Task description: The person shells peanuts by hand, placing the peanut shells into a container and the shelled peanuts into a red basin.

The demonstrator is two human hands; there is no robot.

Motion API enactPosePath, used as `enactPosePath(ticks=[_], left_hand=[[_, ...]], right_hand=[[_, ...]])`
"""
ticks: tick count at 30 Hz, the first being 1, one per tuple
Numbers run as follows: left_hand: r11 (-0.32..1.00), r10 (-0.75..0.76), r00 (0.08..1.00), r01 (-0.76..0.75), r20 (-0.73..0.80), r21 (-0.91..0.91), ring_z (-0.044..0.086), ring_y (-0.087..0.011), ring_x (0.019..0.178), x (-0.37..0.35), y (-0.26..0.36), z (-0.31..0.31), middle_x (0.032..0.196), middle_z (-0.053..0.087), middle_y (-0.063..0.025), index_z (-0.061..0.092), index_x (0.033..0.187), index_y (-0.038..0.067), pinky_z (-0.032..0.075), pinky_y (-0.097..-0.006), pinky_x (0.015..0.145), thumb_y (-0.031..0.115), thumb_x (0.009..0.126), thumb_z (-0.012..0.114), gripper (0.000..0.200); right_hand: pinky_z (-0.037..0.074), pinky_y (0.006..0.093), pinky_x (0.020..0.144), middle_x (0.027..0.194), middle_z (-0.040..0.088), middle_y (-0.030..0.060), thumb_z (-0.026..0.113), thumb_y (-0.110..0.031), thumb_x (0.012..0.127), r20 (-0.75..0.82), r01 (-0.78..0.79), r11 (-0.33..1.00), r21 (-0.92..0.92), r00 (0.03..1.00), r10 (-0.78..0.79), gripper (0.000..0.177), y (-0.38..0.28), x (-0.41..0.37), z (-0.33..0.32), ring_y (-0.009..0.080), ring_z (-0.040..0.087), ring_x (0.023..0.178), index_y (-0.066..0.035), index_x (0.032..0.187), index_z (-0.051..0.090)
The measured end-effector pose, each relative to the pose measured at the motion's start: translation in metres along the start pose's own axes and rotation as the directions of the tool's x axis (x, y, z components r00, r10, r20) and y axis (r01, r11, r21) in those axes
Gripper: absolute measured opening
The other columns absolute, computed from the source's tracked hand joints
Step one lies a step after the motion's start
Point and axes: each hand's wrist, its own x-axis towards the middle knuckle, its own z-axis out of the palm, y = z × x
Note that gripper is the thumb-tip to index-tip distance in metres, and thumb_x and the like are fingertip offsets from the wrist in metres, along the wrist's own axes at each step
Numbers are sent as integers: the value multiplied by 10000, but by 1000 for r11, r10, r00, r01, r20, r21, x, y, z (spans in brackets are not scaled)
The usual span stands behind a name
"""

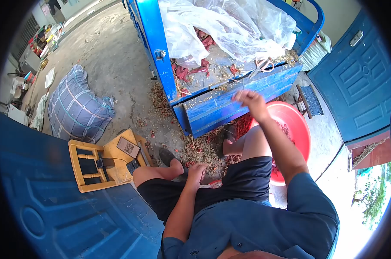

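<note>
My right hand [251,102] is raised in front of the lowered blue tailgate [221,110] of a cart, its fingers curled together. Whatever it may hold does not show. Over my lap, close to my knee, my left hand [197,173] is closed; its grip is too small to make out. Orange-handled scissors [263,64] lie on the cart's edge, beyond my right hand. Dried red peppers [184,72] and stalks are scattered on the cart bed, partly under clear plastic sheeting [230,32]. A red basin [301,129] with some peppers inside stands beneath my right forearm.
A wooden chair [86,166] at the left carries a card with a QR code [128,147]. Behind it sits a stuffed plaid sack [79,105]. Stalks and pepper bits [197,151] litter the floor around my feet. A small stool [311,100] stands near the blue door [355,73].
</note>
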Motion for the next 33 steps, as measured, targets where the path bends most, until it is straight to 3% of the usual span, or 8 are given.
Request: enactPosePath(ticks=[3, 6, 9, 13, 18, 22, 28, 33], left_hand=[[999, 6, 999, -8, 41, 53, 448, -63, 498, 5, -11, -4, 673, 526, 25, 644, 994, 55, 317, -227, 420, 131, 923, 575, 125], [999, -47, 998, 46, 52, 19, 546, -86, 538, 20, -28, -18, 725, 605, -15, 639, 1010, 45, 395, -233, 426, 146, 933, 596, 134], [971, -76, 990, 101, 121, -215, 650, -176, 645, 18, -30, -34, 833, 658, -75, 654, 1022, 16, 537, -294, 492, 183, 948, 567, 202], [991, 14, 998, -6, 55, -133, 669, -189, 707, 10, -18, -32, 855, 667, -99, 657, 1003, 1, 526, -293, 481, 182, 953, 512, 237], [991, 94, 991, -102, -97, -84, 624, -159, 647, 7, -17, -21, 812, 651, -85, 665, 1011, -4, 498, -273, 536, 152, 935, 479, 255], [997, 42, 998, -45, -54, -57, 587, -130, 598, 16, -26, -31, 779, 644, -49, 673, 1012, 21, 469, -275, 524, 160, 931, 477, 254], [995, -100, 995, 100, 22, -12, 548, -154, 601, 7, -17, -20, 822, 655, -38, 663, 1035, 104, 447, -307, 532, 288, 966, 420, 312], [991, -120, 993, 120, -1, -55, 477, -107, 586, -17, -1, -1, 764, 591, 14, 611, 921, 152, 373, -273, 512, 326, 969, 461, 235]], right_hand=[[533, 267, 724, 953, 755, 74, 734, -89, 880, 515, -439, 898, 14, 773, 370, 234, 49, -97, 51, 102, 678, 856, 12, 1089, 709], [535, 279, 768, 939, 755, 53, 726, -66, 862, 673, -198, 972, -125, 703, 230, 240, 80, -162, 102, 91, 665, 843, -16, 1096, 740], [536, 277, 833, 1012, 757, 49, 755, -102, 859, 634, -276, 958, -74, 729, 259, 223, 100, -189, 132, 96, 682, 913, -31, 1070, 749], [534, 274, 829, 1035, 756, 57, 765, -107, 846, 575, -109, 964, -242, 785, 233, 214, 110, -199, 144, 100, 689, 910, -73, 1057, 759], [548, 354, 783, 970, 738, 68, 755, -245, 812, 468, 151, 896, -418, 881, 70, 190, 113, -206, 156, 258, 708, 855, -116, 952, 754], [547, 385, 766, 926, 728, 83, 748, -287, 788, 311, 173, 842, -510, 950, -6, 207, 137, -207, 166, 315, 688, 847, -115, 903, 750], [554, 372, 741, 881, 731, 104, 742, -255, 796, 106, -138, 872, -469, 972, 211, 201, 152, -197, 166, 253, 709, 794, -119, 939, 780], [543, 307, 630, 753, 722, 68, 742, -266, 851, 134, -562, 798, -218, 792, 595, 226, 154, -185, 159, 117, 662, 638, -58, 936, 773]])
